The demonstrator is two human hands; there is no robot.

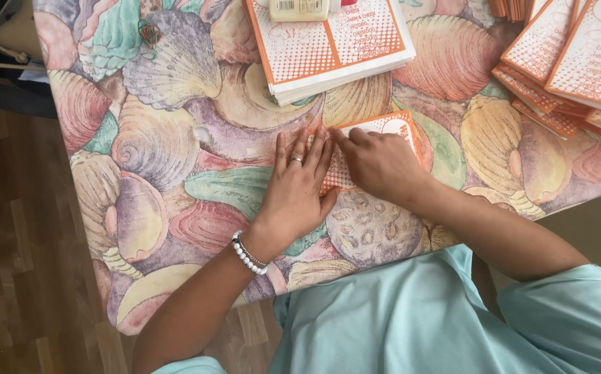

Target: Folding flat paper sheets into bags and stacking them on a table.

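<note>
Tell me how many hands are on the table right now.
2. The left hand lies flat on the shell-patterned tablecloth, fingertips at the left edge of the orange and white paper sheet. The right hand presses on that sheet.

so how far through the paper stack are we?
Done, by the look of it: a fanned pile of orange-and-white pieces at the table's far right. In hand: the left hand and right hand press one orange-and-white piece flat on the shell-print tablecloth. Left: a thick flat stack above.
</note>
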